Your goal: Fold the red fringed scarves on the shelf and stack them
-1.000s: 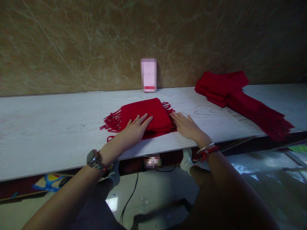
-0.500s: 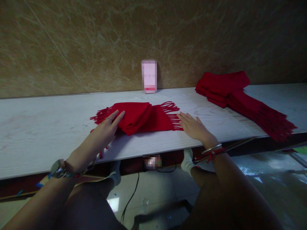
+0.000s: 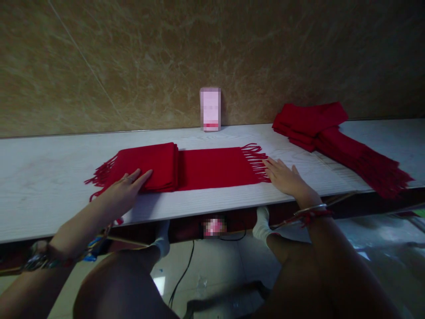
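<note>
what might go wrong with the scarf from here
The fringe under the right hand could bunch or tangle, as its strands already lie unevenly. The folded stack of the red scarf may skew if the left hand drags only its top layer. The front edge of the white surface is close, so a careless pull might let cloth slip over it.

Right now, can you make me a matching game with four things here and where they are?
1. left hand
2. right hand
3. pink thing
4. far-right scarf

A. standing against the wall
B. on the middle scarf's folded part
C. lying partly folded, untouched
D. at the middle scarf's right fringe

Pairs: 1-B, 2-D, 3-A, 4-C
</note>
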Action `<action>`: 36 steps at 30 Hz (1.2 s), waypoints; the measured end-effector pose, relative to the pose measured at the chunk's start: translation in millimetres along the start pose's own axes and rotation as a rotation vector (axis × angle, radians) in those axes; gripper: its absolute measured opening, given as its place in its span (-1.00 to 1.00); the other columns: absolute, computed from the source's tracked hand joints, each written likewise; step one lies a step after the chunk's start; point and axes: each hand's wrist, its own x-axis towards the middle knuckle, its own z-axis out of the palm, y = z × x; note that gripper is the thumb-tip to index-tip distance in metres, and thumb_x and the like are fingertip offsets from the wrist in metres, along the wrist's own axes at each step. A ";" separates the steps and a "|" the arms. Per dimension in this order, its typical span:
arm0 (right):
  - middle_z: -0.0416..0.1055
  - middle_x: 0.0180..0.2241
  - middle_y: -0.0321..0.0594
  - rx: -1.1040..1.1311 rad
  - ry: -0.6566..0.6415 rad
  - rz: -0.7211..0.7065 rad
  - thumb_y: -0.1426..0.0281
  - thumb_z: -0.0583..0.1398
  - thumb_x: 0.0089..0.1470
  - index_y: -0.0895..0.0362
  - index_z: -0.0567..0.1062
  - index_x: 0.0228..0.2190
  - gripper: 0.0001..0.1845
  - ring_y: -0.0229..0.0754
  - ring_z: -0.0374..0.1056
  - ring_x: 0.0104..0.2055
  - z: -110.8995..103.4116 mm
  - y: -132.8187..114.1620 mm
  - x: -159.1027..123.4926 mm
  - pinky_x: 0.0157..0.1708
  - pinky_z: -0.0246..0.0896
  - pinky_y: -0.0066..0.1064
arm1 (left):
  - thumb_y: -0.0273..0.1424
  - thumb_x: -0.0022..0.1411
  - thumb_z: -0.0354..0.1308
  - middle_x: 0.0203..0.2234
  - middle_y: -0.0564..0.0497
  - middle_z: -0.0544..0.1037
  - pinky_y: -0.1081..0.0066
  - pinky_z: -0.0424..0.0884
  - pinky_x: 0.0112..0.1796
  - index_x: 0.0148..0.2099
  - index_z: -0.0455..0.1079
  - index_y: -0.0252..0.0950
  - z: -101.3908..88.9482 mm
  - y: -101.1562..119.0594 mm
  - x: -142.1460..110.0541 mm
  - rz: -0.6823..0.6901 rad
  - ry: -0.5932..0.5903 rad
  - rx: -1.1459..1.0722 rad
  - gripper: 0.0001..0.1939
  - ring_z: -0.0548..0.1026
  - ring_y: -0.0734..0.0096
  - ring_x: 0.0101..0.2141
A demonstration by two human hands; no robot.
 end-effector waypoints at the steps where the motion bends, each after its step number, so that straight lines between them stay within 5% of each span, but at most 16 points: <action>1: -0.02 0.30 -0.12 -0.005 0.049 -0.005 0.35 -0.18 0.22 0.14 0.17 0.21 -0.45 0.10 -0.13 0.31 -2.4 -4.6 -0.8 0.16 -0.12 0.24 | -0.60 0.24 -0.22 0.22 -0.38 0.14 0.18 0.20 0.10 0.29 0.06 -0.48 -4.6 3.0 1.2 -0.013 -0.082 0.003 -0.43 0.18 -0.02 0.19; 5: -0.01 0.29 -0.07 0.071 0.285 -0.149 0.33 -0.16 0.23 0.16 0.17 0.20 -0.45 0.09 -0.14 0.32 -11.3 -39.2 0.4 0.19 -0.15 0.18 | -0.28 0.26 -0.01 0.32 -0.24 -0.13 0.03 0.07 0.15 0.37 -0.21 -0.29 -36.8 26.8 14.4 0.011 -0.250 -0.098 -0.28 -0.14 -0.12 0.27; 8: -0.07 0.31 -0.09 0.137 0.282 -0.305 0.26 -0.14 0.24 0.13 0.10 0.24 -0.43 0.07 -0.20 0.33 -11.2 -73.1 7.9 0.21 -0.19 0.15 | -0.16 0.27 -0.04 0.33 -0.15 -0.15 -0.09 0.02 0.14 0.37 -0.17 -0.17 -55.1 52.7 39.3 -0.009 -0.146 -0.143 -0.30 -0.18 -0.13 0.28; 11: -0.12 0.32 -0.12 0.143 0.183 -0.353 0.17 -0.12 0.23 0.09 0.07 0.25 -0.39 0.09 -0.25 0.34 -2.8 -93.9 20.9 0.20 -0.23 0.18 | -0.07 0.29 -0.14 0.34 -0.13 -0.15 -0.24 0.12 0.05 0.34 -0.07 -0.11 -52.4 75.2 67.3 -0.099 -0.051 -0.189 -0.37 -0.15 -0.24 0.26; 17: -0.10 0.32 -0.13 0.097 -0.011 -0.226 0.02 -0.17 0.20 -0.01 0.06 0.25 -0.34 0.19 -0.18 0.32 10.6 -72.3 52.0 0.17 -0.19 0.22 | -0.30 0.31 -0.20 0.34 -0.11 -0.15 -0.37 0.03 0.03 0.29 0.11 -0.08 -17.7 83.7 79.9 -0.200 -0.072 -0.197 -0.49 -0.14 -0.30 0.25; 23: -0.05 0.30 -0.01 0.051 -0.009 0.039 0.16 -0.17 0.22 0.11 0.09 0.24 -0.38 0.19 -0.11 0.30 6.4 -16.2 56.8 0.14 -0.10 0.22 | -0.32 0.28 -0.18 0.34 -0.08 -0.15 -0.39 -0.02 0.04 0.28 0.13 -0.07 -10.4 79.5 72.9 -0.180 -0.030 -0.224 -0.48 -0.16 -0.31 0.26; 26: 0.10 0.24 0.07 0.040 0.116 0.093 0.28 -0.16 0.21 0.19 0.21 0.18 -0.43 0.22 0.00 0.26 0.7 -0.2 54.1 0.11 -0.06 0.26 | -0.32 0.28 -0.20 0.34 -0.11 -0.14 -0.41 -0.03 0.03 0.28 0.13 -0.11 -10.6 82.9 73.6 -0.177 -0.011 -0.224 -0.48 -0.16 -0.32 0.26; 31: 0.16 0.21 0.06 0.155 0.314 -0.219 0.32 -0.17 0.20 0.27 0.26 0.14 -0.43 0.04 0.01 0.27 -12.2 -28.7 69.7 0.19 -0.05 0.02 | -0.33 0.28 -0.20 0.33 -0.16 -0.13 -0.42 -0.05 0.03 0.28 0.12 -0.17 -11.8 87.2 72.2 -0.153 0.011 -0.198 -0.47 -0.15 -0.33 0.25; 36: 0.05 0.27 -0.04 0.147 0.094 -0.306 0.27 -0.11 0.21 0.19 0.18 0.20 -0.43 0.03 -0.07 0.30 -4.1 -73.6 87.1 0.20 -0.09 0.03 | -0.31 0.26 -0.18 0.33 -0.14 -0.10 -0.40 -0.02 0.04 0.27 0.16 -0.16 -12.1 86.4 70.6 -0.151 0.033 -0.220 -0.47 -0.13 -0.30 0.26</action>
